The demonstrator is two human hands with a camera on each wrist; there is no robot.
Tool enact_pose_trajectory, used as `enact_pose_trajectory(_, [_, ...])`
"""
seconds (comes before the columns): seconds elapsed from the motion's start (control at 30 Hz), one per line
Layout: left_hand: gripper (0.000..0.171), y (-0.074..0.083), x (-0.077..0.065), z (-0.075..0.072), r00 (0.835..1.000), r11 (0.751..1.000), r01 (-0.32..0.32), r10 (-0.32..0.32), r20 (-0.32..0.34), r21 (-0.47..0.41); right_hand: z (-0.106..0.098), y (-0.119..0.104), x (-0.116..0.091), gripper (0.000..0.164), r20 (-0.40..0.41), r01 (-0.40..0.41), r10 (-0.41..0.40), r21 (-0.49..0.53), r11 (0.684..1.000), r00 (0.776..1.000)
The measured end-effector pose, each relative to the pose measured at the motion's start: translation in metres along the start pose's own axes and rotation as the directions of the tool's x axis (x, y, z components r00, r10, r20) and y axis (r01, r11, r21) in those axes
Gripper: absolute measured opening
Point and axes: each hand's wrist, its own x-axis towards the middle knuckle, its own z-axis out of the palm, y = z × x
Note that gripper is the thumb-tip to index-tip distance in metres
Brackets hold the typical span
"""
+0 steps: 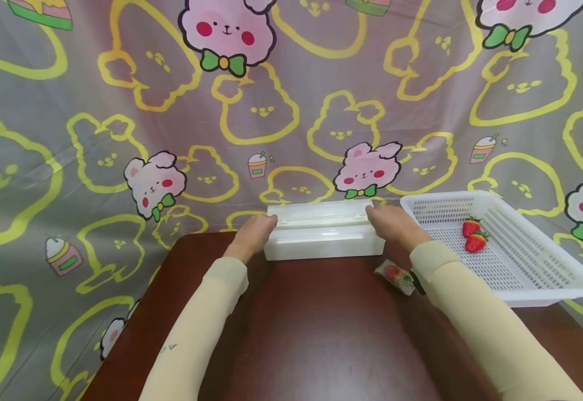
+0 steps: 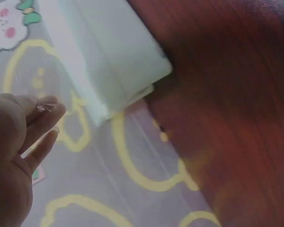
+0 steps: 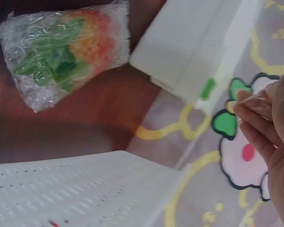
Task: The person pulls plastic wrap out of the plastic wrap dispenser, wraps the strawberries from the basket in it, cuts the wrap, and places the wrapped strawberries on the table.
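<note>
A long white cling film dispenser (image 1: 323,249) stands at the back of the table, its lid tilted up. My left hand (image 1: 255,235) is at its left end and my right hand (image 1: 393,224) at its right end. In the left wrist view, the left hand (image 2: 14,137) pinches a crumpled bit of clear film (image 2: 46,107) between thumb and fingers. The right hand (image 3: 274,127) likewise pinches clear film (image 3: 255,98) at the dispenser's other end. Most of the film is too transparent to make out. A strawberry wrapped in film (image 3: 66,49) lies beside the dispenser, close to the right forearm.
A white perforated basket (image 1: 527,245) stands at the right with two strawberries (image 1: 475,241) inside. Behind the dark brown table (image 1: 321,334) hangs a grey patterned curtain (image 1: 291,128), near the dispenser's back.
</note>
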Motion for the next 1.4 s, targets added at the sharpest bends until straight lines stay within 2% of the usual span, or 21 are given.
enact_pose_trajectory(0.2, [0.019,0.006,-0.015,-0.020,0.995,0.998,-0.067,0.066,-0.071,-0.017,-0.022,-0.004,-0.018,0.007,-0.074,0.052,-0.051,0.020,0.998,0.996])
enact_pose_trajectory(0.37, [0.019,0.014,-0.036,-0.043,0.977,0.988,-0.155,0.151,-0.150,-0.019,-0.038,-0.010,-0.040,0.010,-0.140,0.074,-0.069,0.031,0.997,0.988])
enact_pose_trajectory(0.47, [0.020,0.017,-0.050,-0.056,0.966,0.981,-0.191,0.179,-0.188,-0.045,-0.046,-0.017,-0.052,0.016,-0.176,0.082,-0.077,0.020,0.996,0.981])
enact_pose_trajectory(0.63, [0.018,0.020,-0.068,-0.073,0.957,0.979,-0.194,0.173,-0.233,-0.068,-0.062,-0.032,-0.068,0.022,-0.254,0.127,-0.123,-0.001,0.992,0.959])
enact_pose_trajectory(0.7, [0.014,0.023,-0.075,-0.081,0.954,0.978,-0.194,0.170,-0.247,-0.076,-0.069,-0.037,-0.074,0.020,-0.295,0.150,-0.147,-0.013,0.989,0.944])
enact_pose_trajectory(0.8, [0.011,0.027,-0.083,-0.093,0.947,0.976,-0.200,0.170,-0.274,-0.088,-0.082,-0.045,-0.085,0.024,-0.331,0.154,-0.150,-0.016,0.988,0.932])
enact_pose_trajectory(0.93, [0.015,0.036,-0.094,-0.111,0.946,0.976,-0.196,0.163,-0.280,-0.093,-0.100,-0.054,-0.101,0.027,-0.360,0.141,-0.143,-0.031,0.989,0.922])
enact_pose_trajectory(1.0, [0.019,0.042,-0.099,-0.119,0.948,0.978,-0.189,0.158,-0.276,-0.087,-0.106,-0.057,-0.109,0.023,-0.378,0.143,-0.150,-0.047,0.989,0.913])
enact_pose_trajectory(1.23, [0.034,0.059,-0.125,-0.141,0.950,0.984,-0.164,0.139,-0.281,-0.067,-0.119,-0.069,-0.137,0.029,-0.416,0.185,-0.197,-0.069,0.980,0.888])
enact_pose_trajectory(1.3, [0.036,0.063,-0.133,-0.146,0.941,0.984,-0.169,0.145,-0.305,-0.055,-0.121,-0.071,-0.144,0.024,-0.435,0.205,-0.220,-0.083,0.975,0.873])
enact_pose_trajectory(1.37, [0.037,0.067,-0.142,-0.152,0.934,0.984,-0.171,0.147,-0.326,-0.045,-0.124,-0.075,-0.151,0.009,-0.462,0.216,-0.231,-0.086,0.973,0.856])
enact_pose_trajectory(1.4, [0.037,0.070,-0.146,-0.155,0.930,0.983,-0.177,0.153,-0.335,-0.042,-0.125,-0.078,-0.154,0.013,-0.476,0.226,-0.240,-0.087,0.970,0.846])
